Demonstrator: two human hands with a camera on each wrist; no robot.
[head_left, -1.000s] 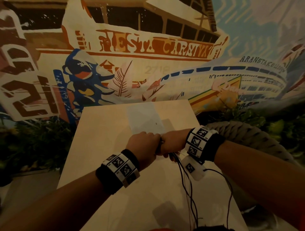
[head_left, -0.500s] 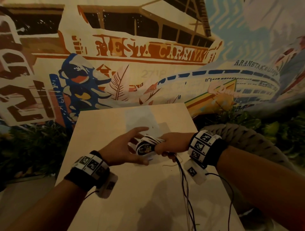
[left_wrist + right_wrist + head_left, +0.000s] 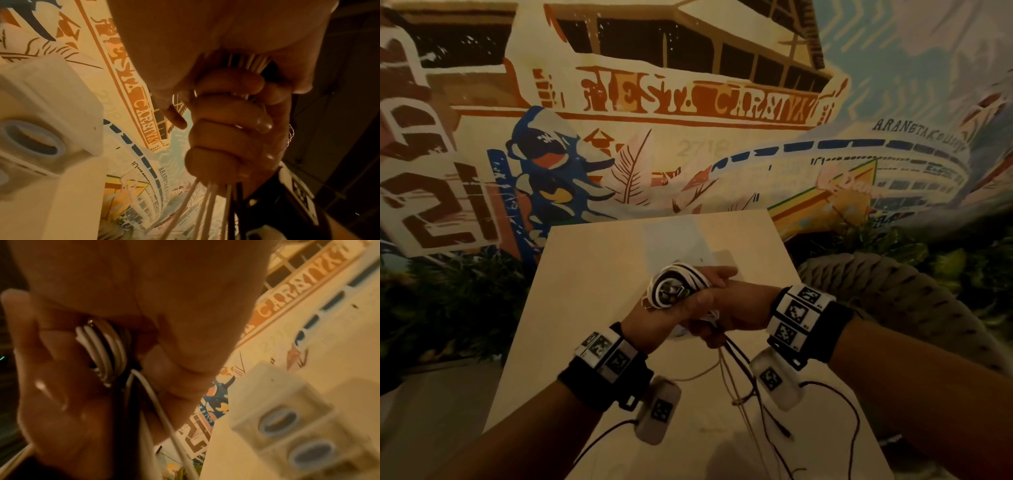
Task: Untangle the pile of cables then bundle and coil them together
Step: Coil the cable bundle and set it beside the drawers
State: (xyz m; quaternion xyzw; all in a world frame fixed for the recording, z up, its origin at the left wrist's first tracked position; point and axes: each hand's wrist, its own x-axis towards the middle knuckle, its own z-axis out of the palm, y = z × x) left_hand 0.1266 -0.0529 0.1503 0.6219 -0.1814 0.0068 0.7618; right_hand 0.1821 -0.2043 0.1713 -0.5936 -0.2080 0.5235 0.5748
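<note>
Both hands grip the coil (image 3: 674, 287): left hand (image 3: 664, 317), right hand (image 3: 726, 305). Loose tails (image 3: 736, 370) could snag, unravelling loops if grip slackens

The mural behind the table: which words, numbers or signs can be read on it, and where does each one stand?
"ARANETA COLISEUM": on the white domed building at the right; the last letters are blurred.
"2718": faint, on the pale wall at the middle.
"21": large brown digits at the left.
Orange banner lettering under the windows: too stylised to read surely.
Wrist band markers: patterns, no words.
</note>
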